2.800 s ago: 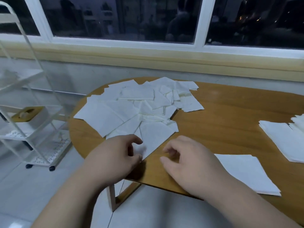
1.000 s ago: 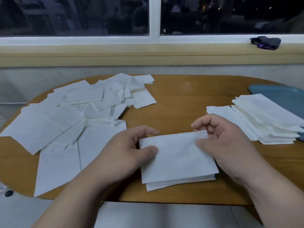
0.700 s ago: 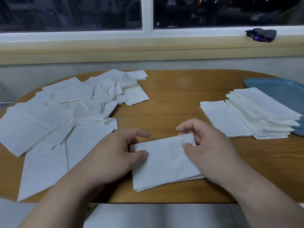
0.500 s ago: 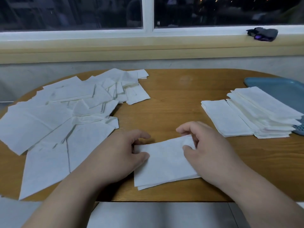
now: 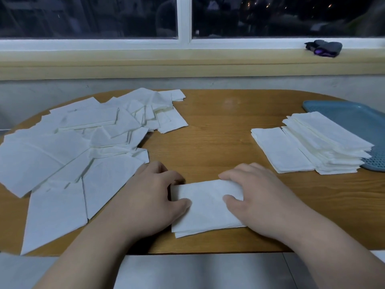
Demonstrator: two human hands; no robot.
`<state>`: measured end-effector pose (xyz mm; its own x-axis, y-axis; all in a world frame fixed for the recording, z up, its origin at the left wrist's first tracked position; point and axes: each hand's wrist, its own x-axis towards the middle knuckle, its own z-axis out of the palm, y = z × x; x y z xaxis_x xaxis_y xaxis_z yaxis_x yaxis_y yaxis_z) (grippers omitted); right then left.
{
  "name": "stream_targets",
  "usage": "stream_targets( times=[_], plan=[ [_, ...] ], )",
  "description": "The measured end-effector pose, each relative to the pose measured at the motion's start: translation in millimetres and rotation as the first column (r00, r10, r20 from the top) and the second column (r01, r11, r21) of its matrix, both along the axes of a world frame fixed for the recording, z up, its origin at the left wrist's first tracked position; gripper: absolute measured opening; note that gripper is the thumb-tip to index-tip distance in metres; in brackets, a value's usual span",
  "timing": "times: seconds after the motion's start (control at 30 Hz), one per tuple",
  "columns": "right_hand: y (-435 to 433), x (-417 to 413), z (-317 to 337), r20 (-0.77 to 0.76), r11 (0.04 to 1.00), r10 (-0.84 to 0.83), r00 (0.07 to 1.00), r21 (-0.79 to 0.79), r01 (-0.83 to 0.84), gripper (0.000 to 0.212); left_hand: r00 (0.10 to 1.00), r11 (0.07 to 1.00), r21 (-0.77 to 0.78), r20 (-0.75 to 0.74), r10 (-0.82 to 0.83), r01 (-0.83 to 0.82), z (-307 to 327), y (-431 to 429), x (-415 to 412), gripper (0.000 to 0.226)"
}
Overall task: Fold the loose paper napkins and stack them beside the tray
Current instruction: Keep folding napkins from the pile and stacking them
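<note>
Your left hand point(image 5: 154, 197) pinches the napkin point(image 5: 208, 207) at its left end — thumb on top | right hand point(image 5: 256, 197) pinches the right end | napkin folded, flat at table point(image 5: 218, 126) front edge | pile point(image 5: 73, 153) left | stack point(image 5: 325, 142) right — overlapping tray point(image 5: 350, 115)

The wooden bench point(image 5: 218, 130) has rounded ends. A spread of loose napkins point(image 5: 62, 155) covers its left half. One folded napkin point(image 5: 206, 207) lies near the front edge. At the right a tall stack point(image 5: 325, 142) of folded napkins overlaps the blue tray point(image 5: 352, 113), with a lower pile point(image 5: 281, 149) touching its left side.
</note>
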<state>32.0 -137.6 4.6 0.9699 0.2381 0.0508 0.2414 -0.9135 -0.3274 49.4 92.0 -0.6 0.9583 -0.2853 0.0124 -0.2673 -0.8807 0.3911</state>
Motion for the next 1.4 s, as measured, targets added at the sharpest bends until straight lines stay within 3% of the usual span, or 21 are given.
stream_targets(
  times=[0.1, 0.27, 0.37, 0.47, 0.63, 0.77, 0.9, 1.23, 1.4],
  plan=[
    [-1, -1, 5, -0.059, 1.0, -0.026, 0.998, 0.003, 0.026, 0.038, 0.999, 1.0, -0.025, -0.032, -0.016, 0.015, 1, -5, 2, 0.035],
    [-5, -5, 12, -0.197, 0.997, -0.06, 0.979, 0.042, 0.07, 0.003, 0.99, 0.989, -0.135, -0.112, -0.083, 0.068, 3, -21, 3, 0.011],
    [-15, -8, 18, -0.233, 0.988, -0.085, 0.969, 0.109, 0.113, 0.004, 0.983, 0.957, -0.289, -0.168, -0.068, 0.017, 8, -31, 6, 0.009],
    [-33, -10, 25, -0.275, 0.932, -0.12, 0.954, 0.299, 0.203, 0.008, 0.974, 0.866, -0.498, -0.216, -0.068, -0.05, 14, -45, 8, 0.013],
    [-70, -11, 27, -0.231, 0.792, -0.271, 0.934, 0.498, 0.353, 0.022, 0.958, 0.711, -0.685, -0.281, -0.056, -0.159, 25, -88, 33, 0.037],
    [-92, -5, 21, -0.122, 0.718, -0.467, 0.876, 0.525, 0.456, 0.019, 0.987, 0.775, -0.623, -0.161, 0.0, -0.102, 34, -130, 71, 0.042],
    [-107, 2, 20, -0.036, 0.726, -0.566, 0.824, 0.451, 0.519, 0.021, 0.995, 0.84, -0.54, -0.099, -0.01, -0.045, 37, -172, 111, 0.048],
    [-121, 23, 17, 0.059, 0.806, -0.555, 0.83, 0.284, 0.519, 0.014, 0.996, 0.928, -0.367, -0.033, -0.082, 0.064, 25, -232, 174, 0.049],
    [-117, 21, 21, 0.029, 0.853, -0.512, 0.859, 0.141, 0.503, 0.017, 0.996, 0.967, -0.239, -0.014, -0.093, 0.087, 12, -240, 188, 0.052]
  ],
)
